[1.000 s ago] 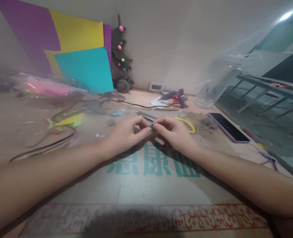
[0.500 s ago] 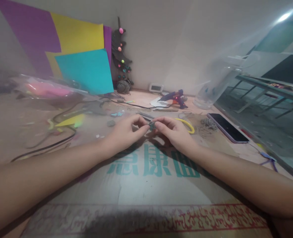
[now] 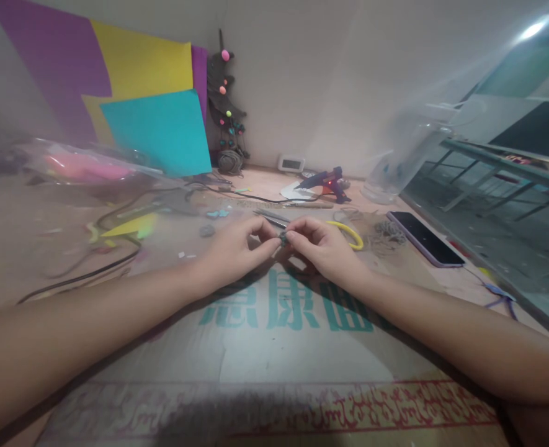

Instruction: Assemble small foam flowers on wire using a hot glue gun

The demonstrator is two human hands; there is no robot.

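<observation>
My left hand (image 3: 244,245) and my right hand (image 3: 319,245) meet above the cardboard, thumbs and forefingers pinched. Between their fingertips is a small dark grey-green piece (image 3: 283,238), mostly covered; it looks like a bit of cord or felt, but its kind is unclear. Both hands are closed on it. Right behind them lie scissors (image 3: 274,217), whose blades point left and whose yellow handle (image 3: 348,233) shows beside my right hand. A small grey lump (image 3: 206,231) rests to the left of my left hand.
A purple glue gun (image 3: 323,181) with a red light stands at the back, its cord running left. To the right are tangled grey cord (image 3: 388,233) and a phone (image 3: 425,239). Coloured sheets (image 3: 157,133) and a decorated dark hanging (image 3: 227,112) are against the wall. A clear pitcher (image 3: 395,164) stands right.
My fingertips have shifted slightly on the small dark piece, and less of it shows between them. The whole view has moved a little; other things lie as before.
</observation>
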